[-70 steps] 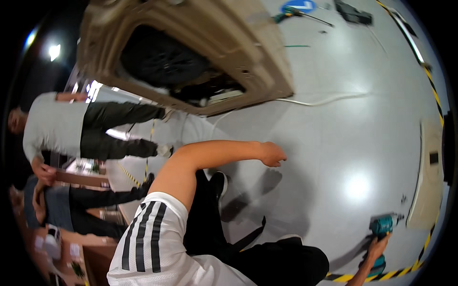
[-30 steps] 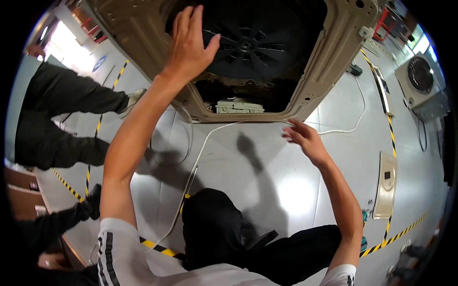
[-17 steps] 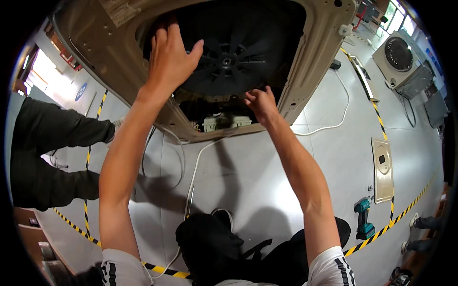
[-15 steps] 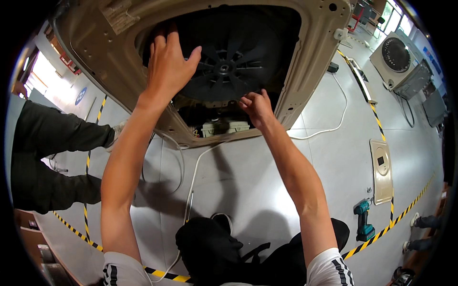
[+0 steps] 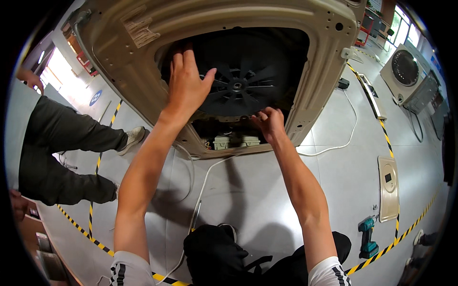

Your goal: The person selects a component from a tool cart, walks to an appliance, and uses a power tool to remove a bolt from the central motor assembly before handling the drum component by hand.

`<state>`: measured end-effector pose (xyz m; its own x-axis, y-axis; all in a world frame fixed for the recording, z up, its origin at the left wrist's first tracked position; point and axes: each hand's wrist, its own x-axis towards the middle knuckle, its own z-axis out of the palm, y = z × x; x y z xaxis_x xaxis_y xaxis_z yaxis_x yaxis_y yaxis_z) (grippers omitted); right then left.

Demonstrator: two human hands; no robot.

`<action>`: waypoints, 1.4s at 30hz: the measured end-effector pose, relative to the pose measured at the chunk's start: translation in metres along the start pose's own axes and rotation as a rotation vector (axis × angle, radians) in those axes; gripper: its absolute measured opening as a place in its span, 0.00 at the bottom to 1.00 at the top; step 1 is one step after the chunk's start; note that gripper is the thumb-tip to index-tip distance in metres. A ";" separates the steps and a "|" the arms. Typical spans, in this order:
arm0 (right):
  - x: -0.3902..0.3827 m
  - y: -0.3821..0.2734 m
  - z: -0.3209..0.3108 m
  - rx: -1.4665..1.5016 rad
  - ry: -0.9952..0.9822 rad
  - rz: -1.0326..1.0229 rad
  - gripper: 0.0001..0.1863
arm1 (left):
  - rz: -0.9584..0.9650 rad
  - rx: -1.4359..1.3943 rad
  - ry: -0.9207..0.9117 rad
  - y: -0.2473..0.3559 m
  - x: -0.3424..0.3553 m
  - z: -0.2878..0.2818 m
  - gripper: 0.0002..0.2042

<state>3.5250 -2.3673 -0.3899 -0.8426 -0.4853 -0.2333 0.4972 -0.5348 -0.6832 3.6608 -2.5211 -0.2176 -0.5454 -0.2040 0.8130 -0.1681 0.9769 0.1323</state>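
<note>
A beige metal appliance cabinet (image 5: 327,57) has a large opening showing a black round part (image 5: 250,62) with radial ribs and a central hub. My left hand (image 5: 188,88) reaches into the opening's left side, fingers stretched upward onto the dark part and thumb apart; the fingertips are in shadow. My right hand (image 5: 269,121) has its fingers bent at the lower rim of that round part, gripping there. Below it, inside the cabinet, sits a pale plastic housing (image 5: 236,142).
A co-worker's legs (image 5: 71,138) are at the left. White cable (image 5: 328,148) runs across the floor (image 5: 348,190). At right lie a teal drill (image 5: 368,238), a beige panel (image 5: 389,200) and a long strip (image 5: 369,93); another washing machine (image 5: 400,90) stands beyond, near striped tape (image 5: 388,143).
My right hand has left the drill on the floor and moved up to the round part. My left hand has risen into the opening. The view has swung round to face the cabinet.
</note>
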 end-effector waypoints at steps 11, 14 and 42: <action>-0.017 0.000 0.016 -0.045 0.093 -0.064 0.41 | 0.001 -0.094 0.099 -0.007 -0.010 0.009 0.27; -0.015 0.003 0.013 -0.033 0.085 -0.072 0.42 | -0.013 -0.102 0.076 -0.004 -0.011 0.005 0.28; -0.060 -0.085 0.099 -1.626 0.165 -1.224 0.35 | -1.608 -1.914 -0.053 -0.005 -0.141 0.110 0.07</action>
<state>3.5536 -2.3616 -0.2494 -0.5779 -0.3216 0.7501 -0.7534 0.5635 -0.3389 3.6484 -2.5038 -0.3952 -0.8174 -0.4571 -0.3506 0.2648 -0.8386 0.4761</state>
